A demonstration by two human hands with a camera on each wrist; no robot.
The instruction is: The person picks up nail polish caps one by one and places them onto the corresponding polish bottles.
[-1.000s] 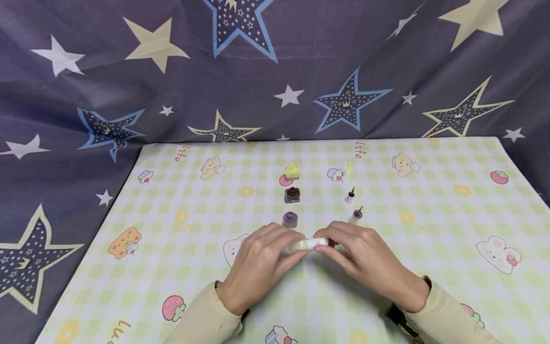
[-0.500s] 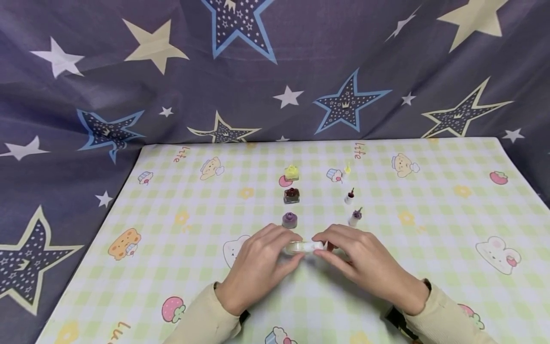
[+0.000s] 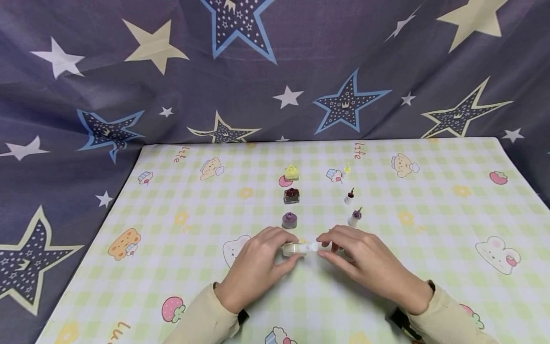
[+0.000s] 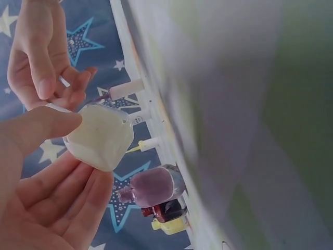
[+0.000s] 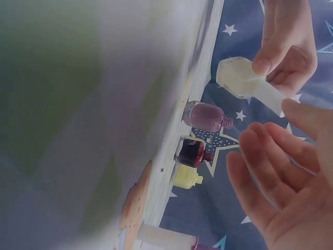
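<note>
My left hand (image 3: 259, 267) pinches a pale cream nail polish bottle (image 4: 101, 138) between thumb and fingers, lying sideways above the table. Its white cap (image 5: 268, 99) is on the neck and points right. My right hand (image 3: 365, 258) is at the cap's end, thumb and fingers spread apart with the fingertips just off it in the head view. Beyond the hands stand uncapped polish bottles: purple (image 3: 290, 220), dark red (image 3: 291, 195) and yellow (image 3: 291, 173). To their right, a purple brush cap (image 3: 354, 218), a dark red one (image 3: 349, 197) and a yellow one (image 3: 347, 170) stand brush up.
A checked tablecloth (image 3: 172, 267) with cartoon prints covers the table. Behind it hangs a dark star-patterned curtain (image 3: 258, 95), which also runs down the left side.
The cream bottle has shifted slightly left in my left hand's grip. My right fingers, earlier gripping the white cap, have loosened and drawn back to its end.
</note>
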